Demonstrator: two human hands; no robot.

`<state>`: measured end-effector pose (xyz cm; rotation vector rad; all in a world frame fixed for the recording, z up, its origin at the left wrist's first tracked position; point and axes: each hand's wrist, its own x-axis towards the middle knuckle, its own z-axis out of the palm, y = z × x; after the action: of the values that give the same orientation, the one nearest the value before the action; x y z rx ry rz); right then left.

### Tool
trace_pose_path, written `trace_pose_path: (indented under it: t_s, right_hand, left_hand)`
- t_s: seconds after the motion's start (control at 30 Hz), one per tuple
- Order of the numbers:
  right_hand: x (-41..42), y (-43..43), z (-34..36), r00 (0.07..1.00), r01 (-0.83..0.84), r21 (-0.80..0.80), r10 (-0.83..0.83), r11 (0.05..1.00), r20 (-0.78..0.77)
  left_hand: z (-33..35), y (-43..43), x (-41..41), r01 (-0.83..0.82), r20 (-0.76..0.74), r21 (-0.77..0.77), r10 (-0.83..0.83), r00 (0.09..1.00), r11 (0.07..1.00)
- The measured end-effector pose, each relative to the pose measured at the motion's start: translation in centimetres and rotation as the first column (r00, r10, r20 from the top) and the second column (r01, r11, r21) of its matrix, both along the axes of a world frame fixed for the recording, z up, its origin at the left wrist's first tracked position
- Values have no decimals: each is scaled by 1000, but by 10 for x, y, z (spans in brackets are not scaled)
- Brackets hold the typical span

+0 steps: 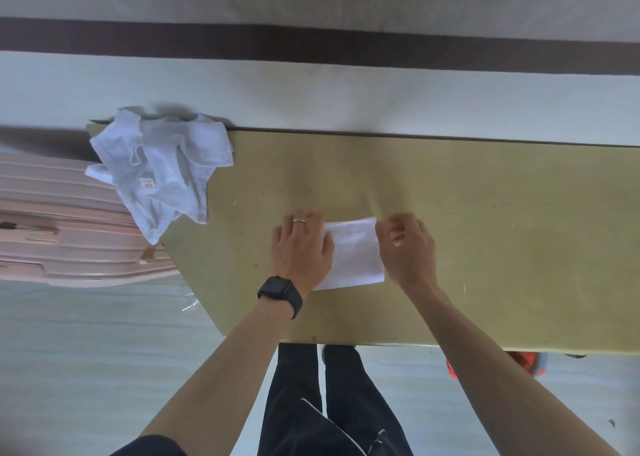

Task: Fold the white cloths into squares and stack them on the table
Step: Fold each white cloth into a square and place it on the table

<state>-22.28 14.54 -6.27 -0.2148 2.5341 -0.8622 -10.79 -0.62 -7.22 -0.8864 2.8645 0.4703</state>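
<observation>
Head view, person standing at the 6 o'clock edge of the table (485,213). One folded cloth (353,253) lies flat near the table's middle, slightly toward 6 o'clock, as a small and nearly square packet. Left hand (301,247), watch (278,294) on the wrist, rests palm-down on the packet's 9 o'clock edge with fingers straight and close together, pressing it to the table. Right hand (407,247) sits at the 3 o'clock edge with fingers curled; thumb and forefinger appear to pinch the cloth at its 1 o'clock corner, though the contact itself is partly hidden. The pile of white cloths (159,171) lies crumpled at 10 o'clock from the packet, well apart, overhanging the table corner onto a pink suitcase (52,220). Judgement: the step in hand is squaring and flattening the last fold of this cloth, and no stack shows yet. To do it well, hold the left palm down as an anchor so the layers do not slide, draw the pinched corner until the edges line up, then smooth from 9 toward 3 o'clock to set the crease. Terry-like cloth probably springs open, so press firmly before letting go. Leave the packet where later squares can be set on it.
</observation>
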Motion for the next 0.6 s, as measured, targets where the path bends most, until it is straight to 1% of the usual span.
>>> trace_pose_path:
  t_s: [0.07, 0.13, 0.17, 0.23, 0.3, 0.4, 0.53, 0.6]
  right_hand:
    - [18, 13, 2, 999, 27, 15, -28, 1000, 35]
    - [34, 25, 1, 991, 26, 36, -31, 999, 129]
    - [39, 29, 0, 982, 35, 26, -39, 999, 183]
    - [46, 34, 0, 958, 61, -20, -53, 998, 281]
    - [47, 38, 1, 945, 43, -39, -28, 998, 325]
    - [43, 42, 1, 932, 8, -21, 0, 1000, 362]
    - [42, 47, 1, 910, -14, 25, 3, 1000, 414]
    - [43, 47, 4, 899, 16, 16, -22, 1000, 437]
  left_hand:
    - [-7, 8, 5, 153, -92, -36, -156, 983, 988]
    - [-14, 16, 7, 293, -179, -13, -290, 940, 956]
    - [-18, 19, 7, 352, -194, -1, -346, 918, 936]
    - [-23, 24, 4, 434, -162, 34, -423, 891, 900]
    - [-24, 26, 0, 456, -82, 87, -450, 889, 886]
    - [-29, 29, -6, 422, -3, 156, -427, 904, 893]
    - [-35, 32, -4, 410, 63, 138, -421, 905, 902]
    - [-37, 32, -3, 411, 78, 146, -425, 902, 900]
